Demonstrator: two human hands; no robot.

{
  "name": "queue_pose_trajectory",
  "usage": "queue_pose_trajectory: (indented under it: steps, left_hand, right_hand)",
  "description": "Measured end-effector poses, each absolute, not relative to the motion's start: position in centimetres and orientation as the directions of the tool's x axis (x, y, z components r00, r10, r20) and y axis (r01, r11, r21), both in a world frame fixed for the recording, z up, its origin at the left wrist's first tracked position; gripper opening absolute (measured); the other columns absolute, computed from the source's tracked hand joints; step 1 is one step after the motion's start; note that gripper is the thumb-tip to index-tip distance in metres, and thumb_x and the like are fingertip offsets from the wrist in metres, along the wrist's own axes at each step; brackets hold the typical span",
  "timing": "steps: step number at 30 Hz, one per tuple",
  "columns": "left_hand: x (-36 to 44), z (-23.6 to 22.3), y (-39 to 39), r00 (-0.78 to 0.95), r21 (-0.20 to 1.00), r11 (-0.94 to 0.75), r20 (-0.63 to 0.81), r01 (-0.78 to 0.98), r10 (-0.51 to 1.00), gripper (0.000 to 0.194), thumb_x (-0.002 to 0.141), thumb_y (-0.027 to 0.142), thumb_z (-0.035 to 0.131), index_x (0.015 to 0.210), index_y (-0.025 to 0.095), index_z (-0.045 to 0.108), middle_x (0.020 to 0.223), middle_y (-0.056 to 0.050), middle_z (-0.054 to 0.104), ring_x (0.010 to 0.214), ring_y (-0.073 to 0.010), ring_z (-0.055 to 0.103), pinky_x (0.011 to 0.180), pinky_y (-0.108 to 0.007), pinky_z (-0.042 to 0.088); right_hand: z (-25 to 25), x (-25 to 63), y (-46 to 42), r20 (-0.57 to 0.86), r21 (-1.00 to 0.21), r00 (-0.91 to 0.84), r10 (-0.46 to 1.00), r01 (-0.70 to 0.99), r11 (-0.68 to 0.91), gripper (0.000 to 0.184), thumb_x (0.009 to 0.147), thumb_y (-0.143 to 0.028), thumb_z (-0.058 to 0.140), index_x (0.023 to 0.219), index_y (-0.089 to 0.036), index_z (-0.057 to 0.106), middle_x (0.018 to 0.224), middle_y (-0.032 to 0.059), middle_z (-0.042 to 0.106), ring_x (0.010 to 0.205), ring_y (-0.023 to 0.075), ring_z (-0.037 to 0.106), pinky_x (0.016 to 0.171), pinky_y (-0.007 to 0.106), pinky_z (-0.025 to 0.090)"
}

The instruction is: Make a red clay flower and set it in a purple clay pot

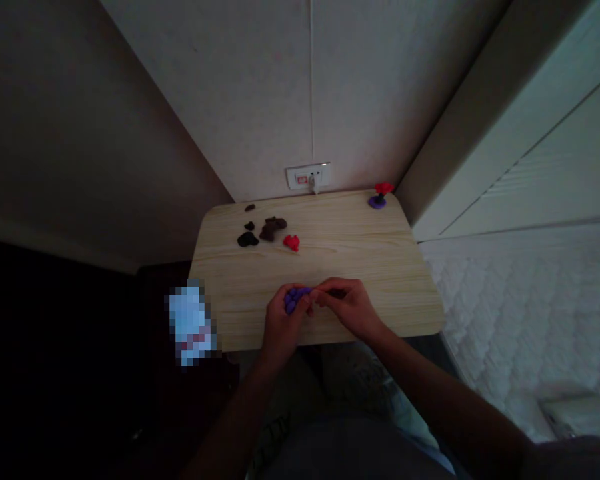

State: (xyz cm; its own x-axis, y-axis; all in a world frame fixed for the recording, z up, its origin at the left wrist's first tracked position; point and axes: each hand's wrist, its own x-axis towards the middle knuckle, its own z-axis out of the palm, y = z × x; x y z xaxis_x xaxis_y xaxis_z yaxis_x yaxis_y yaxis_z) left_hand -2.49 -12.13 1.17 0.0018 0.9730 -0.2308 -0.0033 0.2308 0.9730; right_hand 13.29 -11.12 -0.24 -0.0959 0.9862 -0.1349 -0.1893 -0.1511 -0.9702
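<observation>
Purple modelling clay (291, 304) rests in my left hand (281, 320), whose fingers are curled round the lumpy piece. My right hand (347, 303) meets it from the right, thumb and forefinger pinched together at the clay's right end. Both hands are over the front half of the small wooden table. Beyond them lie a red clay lump (292, 243), a brown clay lump (273, 229) and a black clay piece (248, 239). At the far right corner stands a small clay figure (379, 196) with a red top, dark stem and purple base.
The light wooden table (340, 243) has rounded corners and stands against the wall. A wall socket (309, 176) with a plug and white cable is just behind it. A blurred-out bright screen (190, 323) is at the left edge. A white quilted mattress (505, 300) lies to the right.
</observation>
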Motion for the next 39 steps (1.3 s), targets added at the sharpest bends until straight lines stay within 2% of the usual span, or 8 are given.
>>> queue_pose_trajectory:
  steps: [10,14,19,25,29,31,35,39]
  left_hand:
    - [-2.0,1.6,-12.0,0.032,0.976,0.150,-0.157,0.156,0.987,0.022,0.085,0.033,0.070,0.099,0.017,0.066,0.089,-0.004,0.069,0.081,-0.0178,0.065,0.074,-0.027,0.051]
    - [-1.9,1.7,-11.9,0.034,0.982,0.159,-0.163,0.105,0.986,0.018,0.083,0.028,0.072,0.096,0.017,0.068,0.090,-0.004,0.071,0.084,-0.0181,0.066,0.077,-0.028,0.051]
    - [-2.2,0.1,-12.0,0.038,0.944,0.309,-0.307,-0.113,0.951,0.029,0.080,0.034,0.077,0.102,0.018,0.066,0.076,0.001,0.064,0.064,-0.0132,0.058,0.060,-0.024,0.046]
    - [-2.6,0.2,-11.9,0.093,0.928,0.348,-0.338,-0.133,0.937,0.047,0.079,0.054,0.079,0.103,0.020,0.056,0.066,0.004,0.059,0.054,-0.0113,0.052,0.052,-0.022,0.041]
    - [-2.8,0.5,-11.6,0.155,0.918,0.370,-0.348,-0.144,0.924,0.053,0.083,0.068,0.068,0.102,0.021,0.053,0.062,0.005,0.056,0.050,-0.0101,0.047,0.047,-0.020,0.036]
    - [-2.8,0.3,-11.5,0.183,0.911,0.374,-0.343,-0.175,0.921,0.052,0.086,0.068,0.065,0.103,0.020,0.055,0.065,0.004,0.058,0.050,-0.0102,0.048,0.045,-0.020,0.035]
    - [-2.5,-0.3,-11.3,0.160,0.900,0.382,-0.353,-0.209,0.922,0.051,0.081,0.057,0.076,0.111,0.020,0.058,0.073,0.002,0.061,0.057,-0.0121,0.054,0.049,-0.023,0.044]
    - [-2.2,-0.7,-11.3,0.079,0.949,0.274,-0.264,-0.156,0.961,0.048,0.082,0.056,0.076,0.109,0.020,0.058,0.086,0.000,0.064,0.059,-0.0113,0.057,0.053,-0.025,0.049]
  right_hand:
    - [-0.3,13.2,-11.3,-0.126,-0.992,-0.133,0.983,-0.016,-0.129,0.031,0.078,-0.048,0.083,0.083,-0.018,0.074,0.066,0.0009,0.070,0.058,0.0151,0.062,0.055,0.026,0.049]
    - [-0.7,12.8,-11.2,-0.182,-0.970,-0.140,0.973,-0.136,-0.201,0.034,0.081,-0.051,0.080,0.077,-0.018,0.070,0.053,-0.0023,0.062,0.047,0.0127,0.056,0.047,0.025,0.045]
    - [-1.0,12.1,-11.3,-0.234,-0.946,-0.142,0.962,-0.196,-0.259,0.043,0.086,-0.059,0.070,0.071,-0.019,0.064,0.050,-0.0022,0.060,0.042,0.0117,0.051,0.041,0.024,0.041]
    - [-0.6,12.3,-11.3,-0.156,-0.971,-0.203,0.967,-0.147,-0.187,0.034,0.084,-0.051,0.079,0.094,-0.019,0.072,0.063,-0.0001,0.070,0.051,0.0144,0.060,0.046,0.024,0.046]
    - [-0.6,12.9,-10.5,-0.116,-0.980,-0.258,0.959,-0.127,-0.153,0.036,0.085,-0.053,0.076,0.081,-0.018,0.074,0.064,0.0015,0.070,0.055,0.0147,0.061,0.053,0.026,0.048]
    - [-0.8,13.1,-10.3,-0.110,-0.985,-0.207,0.972,-0.107,-0.134,0.036,0.083,-0.053,0.078,0.078,-0.018,0.073,0.066,0.0015,0.070,0.057,0.0151,0.061,0.056,0.027,0.050]
    - [-0.9,13.0,-10.4,-0.076,-0.995,-0.102,0.992,-0.050,-0.081,0.032,0.088,-0.050,0.074,0.081,-0.019,0.071,0.069,0.0016,0.070,0.063,0.0167,0.063,0.061,0.029,0.051]
    - [-0.8,12.9,-10.8,-0.047,-0.999,-0.070,0.996,0.011,-0.047,0.025,0.087,-0.044,0.075,0.087,-0.019,0.070,0.075,0.0025,0.071,0.068,0.0176,0.064,0.065,0.030,0.050]
